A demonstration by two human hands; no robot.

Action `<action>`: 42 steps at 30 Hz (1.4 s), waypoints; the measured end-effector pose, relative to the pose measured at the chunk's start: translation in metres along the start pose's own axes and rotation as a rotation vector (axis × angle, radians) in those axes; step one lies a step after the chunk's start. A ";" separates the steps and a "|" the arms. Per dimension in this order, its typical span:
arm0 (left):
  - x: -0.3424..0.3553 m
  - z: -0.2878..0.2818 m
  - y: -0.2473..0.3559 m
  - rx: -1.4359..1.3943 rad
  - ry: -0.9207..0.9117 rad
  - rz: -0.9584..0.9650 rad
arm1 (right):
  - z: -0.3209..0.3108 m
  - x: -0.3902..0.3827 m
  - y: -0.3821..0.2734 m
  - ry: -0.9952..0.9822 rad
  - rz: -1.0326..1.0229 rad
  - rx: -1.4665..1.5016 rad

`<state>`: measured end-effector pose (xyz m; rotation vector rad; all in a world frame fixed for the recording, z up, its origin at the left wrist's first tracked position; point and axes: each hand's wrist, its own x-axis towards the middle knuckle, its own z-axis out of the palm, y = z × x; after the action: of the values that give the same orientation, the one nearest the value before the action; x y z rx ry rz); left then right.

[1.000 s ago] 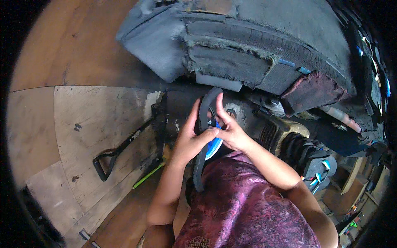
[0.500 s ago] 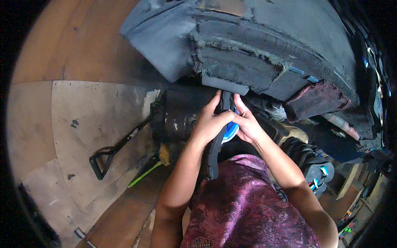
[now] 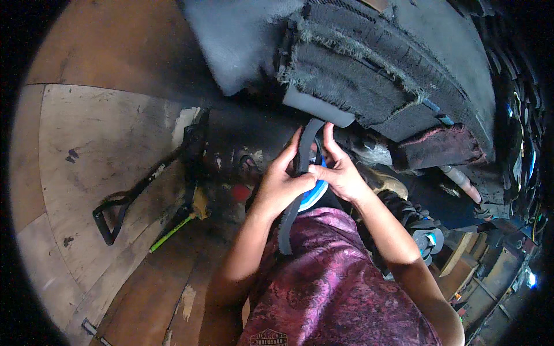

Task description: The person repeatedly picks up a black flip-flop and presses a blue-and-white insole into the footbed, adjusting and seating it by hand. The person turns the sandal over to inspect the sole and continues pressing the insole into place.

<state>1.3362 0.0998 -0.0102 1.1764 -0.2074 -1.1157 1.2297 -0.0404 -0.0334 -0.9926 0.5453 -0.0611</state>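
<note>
In front of my shirt I hold a long black rubber sole (image 3: pixel 287 222) with a jagged edge, seen nearly edge-on. Its upper end curves over just below the bench edge. Against it sits a blue-and-white layered, rounded piece (image 3: pixel 312 196), partly hidden by my fingers. My left hand (image 3: pixel 283 183) is closed round the left side of the sole, thumb across it. My right hand (image 3: pixel 341 174) grips from the right, its thumb pressed in near the left thumb and its forefinger up by the sole's curved end. What its other fingers touch is hidden.
A dark, fabric-covered bench (image 3: pixel 358 75) with a grey padded edge (image 3: pixel 319 107) stands just beyond my hands. A reddish cloth (image 3: pixel 441 147) hangs at its right. To the left are a black D-shaped handle (image 3: pixel 109 216) and a green-handled tool (image 3: pixel 172 232). Sandals (image 3: pixel 428 241) lie at right.
The sole's upper end now bends over to the right, where it stood straighter before. Both hands have come slightly away from the bench edge, and the view has shifted.
</note>
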 end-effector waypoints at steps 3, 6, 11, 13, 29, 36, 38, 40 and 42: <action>-0.009 -0.012 -0.003 -0.045 -0.006 0.023 | 0.014 -0.007 0.008 -0.107 -0.140 -0.221; -0.024 -0.029 0.001 -0.035 -0.009 -0.032 | 0.029 -0.013 0.019 -0.062 -0.188 -0.394; -0.044 -0.067 0.007 -0.227 0.011 -0.190 | 0.032 -0.030 0.025 -0.104 -0.280 -0.549; -0.047 -0.081 0.004 -0.349 -0.009 -0.225 | 0.030 -0.043 0.023 -0.096 -0.356 -0.593; -0.050 -0.091 -0.005 -0.604 -0.181 -0.459 | 0.072 -0.063 0.006 0.310 -0.263 -0.479; -0.071 -0.071 0.033 -0.665 -0.134 -0.634 | 0.079 -0.067 0.009 0.296 -0.260 -0.657; -0.076 -0.066 0.029 -0.712 -0.099 -0.667 | 0.082 -0.073 0.015 0.398 -0.095 -0.366; -0.078 -0.067 0.024 -0.719 -0.130 -0.681 | 0.089 -0.077 0.017 0.487 -0.188 -0.100; -0.079 -0.073 0.025 -0.635 -0.223 -0.669 | 0.091 -0.086 0.001 0.535 -0.195 -0.151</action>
<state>1.3598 0.2058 0.0097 0.5429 0.3841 -1.7347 1.1968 0.0557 0.0399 -1.1794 0.9495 -0.4755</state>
